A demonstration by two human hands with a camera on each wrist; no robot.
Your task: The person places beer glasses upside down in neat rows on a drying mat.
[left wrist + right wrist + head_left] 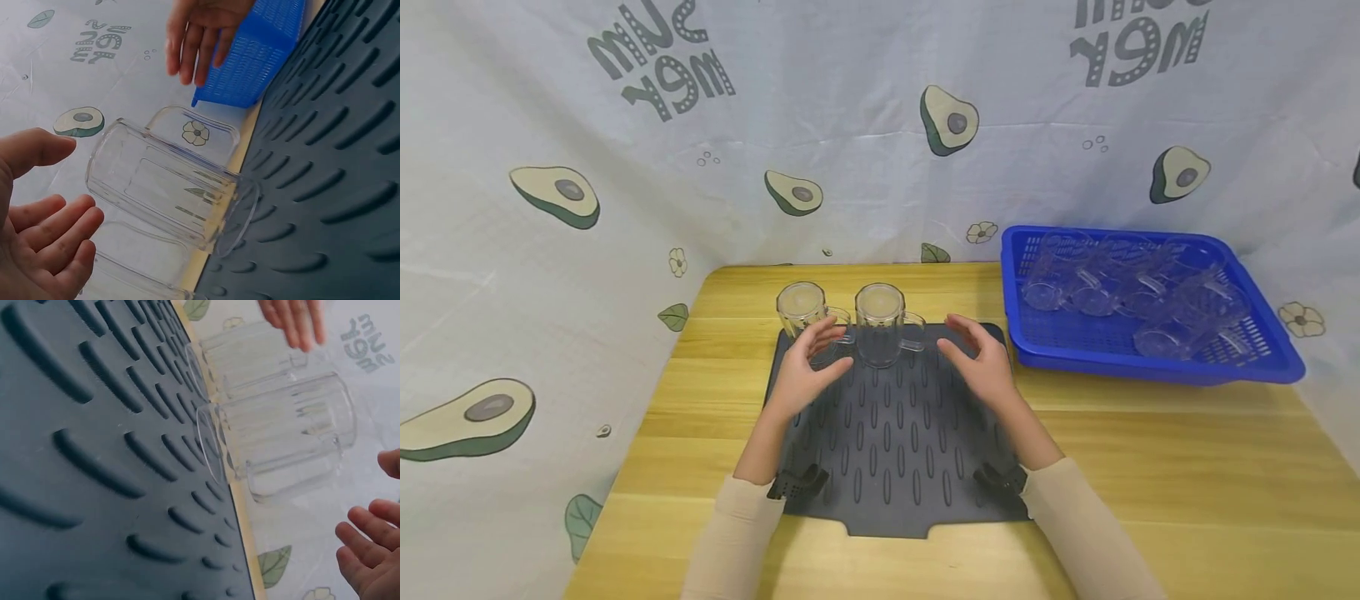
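Observation:
Two clear glass mugs stand side by side at the back of a dark grey ridged mat (880, 467), apparently with their mouths down. The right mug (878, 337) has its handle toward the right and is in plain sight. My left hand (805, 375) is in front of the left mug (800, 304) and partly hides it in the head view. Its fingers are relaxed and apart from the thumb, with nothing held. My right hand (983, 367) hovers over the mat's right side, fingers loosely spread, a gap away from the right mug's handle.
At the back right sits a blue plastic basket (1120, 367) with several clear glass mugs (1180, 308) lying in it. The mat lies on a wooden table (1150, 467). A white curtain (865, 67) with avocado prints hangs behind and at the sides.

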